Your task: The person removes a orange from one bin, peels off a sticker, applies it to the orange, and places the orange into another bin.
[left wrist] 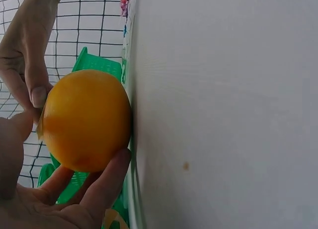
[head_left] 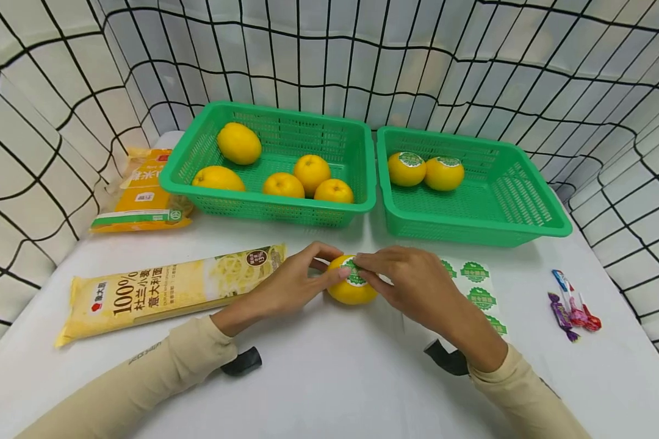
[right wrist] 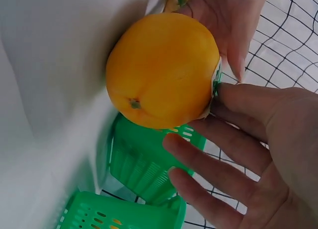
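Observation:
On the table in front of me sits an orange (head_left: 354, 296) with a round green-and-white sticker (head_left: 354, 273) on its upper side. My left hand (head_left: 291, 279) holds the fruit from the left, its thumb at the sticker. From the right, my right hand (head_left: 414, 286) pinches the sticker's edge between thumb and fingertips. In the left wrist view, left fingers lie against the side of the orange (left wrist: 87, 122). The right wrist view shows the sticker (right wrist: 217, 80) edge-on, partly lifted from the peel, with the other right fingers spread loosely. A sticker sheet (head_left: 480, 297) lies partly behind the right forearm.
A green basket (head_left: 357, 207) holds several yellow-orange fruits; a second basket (head_left: 472, 235) holds two stickered ones. Left lie a long pasta packet (head_left: 165, 289) and an orange food bag (head_left: 143, 195). Wrapped candies (head_left: 573, 308) lie right. Black netting (head_left: 329, 38) surrounds the table.

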The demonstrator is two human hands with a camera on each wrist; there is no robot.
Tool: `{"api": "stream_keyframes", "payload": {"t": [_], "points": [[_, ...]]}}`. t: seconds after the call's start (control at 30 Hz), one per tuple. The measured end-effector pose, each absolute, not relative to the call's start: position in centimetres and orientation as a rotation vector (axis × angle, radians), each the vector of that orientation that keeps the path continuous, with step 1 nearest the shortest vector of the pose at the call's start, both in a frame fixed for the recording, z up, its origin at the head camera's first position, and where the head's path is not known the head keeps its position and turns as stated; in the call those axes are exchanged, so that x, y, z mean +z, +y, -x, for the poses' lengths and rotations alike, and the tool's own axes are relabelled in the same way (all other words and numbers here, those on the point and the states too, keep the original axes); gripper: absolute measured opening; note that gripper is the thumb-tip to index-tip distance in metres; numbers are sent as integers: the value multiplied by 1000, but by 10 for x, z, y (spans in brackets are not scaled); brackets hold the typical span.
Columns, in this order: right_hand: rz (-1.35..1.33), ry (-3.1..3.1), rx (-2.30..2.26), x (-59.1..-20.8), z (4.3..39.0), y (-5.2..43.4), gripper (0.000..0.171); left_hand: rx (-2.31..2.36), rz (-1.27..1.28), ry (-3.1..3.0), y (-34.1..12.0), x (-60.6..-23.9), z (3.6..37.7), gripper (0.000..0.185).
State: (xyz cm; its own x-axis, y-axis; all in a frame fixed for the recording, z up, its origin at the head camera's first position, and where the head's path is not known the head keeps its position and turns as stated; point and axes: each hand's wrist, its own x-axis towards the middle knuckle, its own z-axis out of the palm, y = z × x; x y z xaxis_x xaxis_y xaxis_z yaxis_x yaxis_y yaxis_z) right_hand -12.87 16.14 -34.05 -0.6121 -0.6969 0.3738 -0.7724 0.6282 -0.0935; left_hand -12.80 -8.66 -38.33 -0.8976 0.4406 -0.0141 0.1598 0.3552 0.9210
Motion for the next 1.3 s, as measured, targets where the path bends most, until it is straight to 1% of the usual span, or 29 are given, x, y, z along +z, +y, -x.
{"api": "stream_keyframes", "payload": {"t": [0.27,0.4,0.53,0.67,0.93,1.17,1.3], "points": [[-1132,-2698,298,-333,131,155,40,1570,-487,2467,-86,-376,130,37],[-1170,-2773,247,-335,126,154,49,1586,-458,2447,-90,-381,124,35],[-1185,-2895,243,-338,123,153,59,1598,-429,2402,-94,-387,118,36],[-1143,-3008,261,-340,125,154,64,1603,-457,2399,-94,-387,120,39],[-1083,-3100,611,-343,135,170,55,1586,-470,2378,-86,-387,125,34],[-1051,-3083,572,-354,133,173,50,1571,-442,2339,-81,-387,125,36],[-1072,-3093,659,-352,137,172,53,1552,-477,2356,-82,-386,127,34]]}}
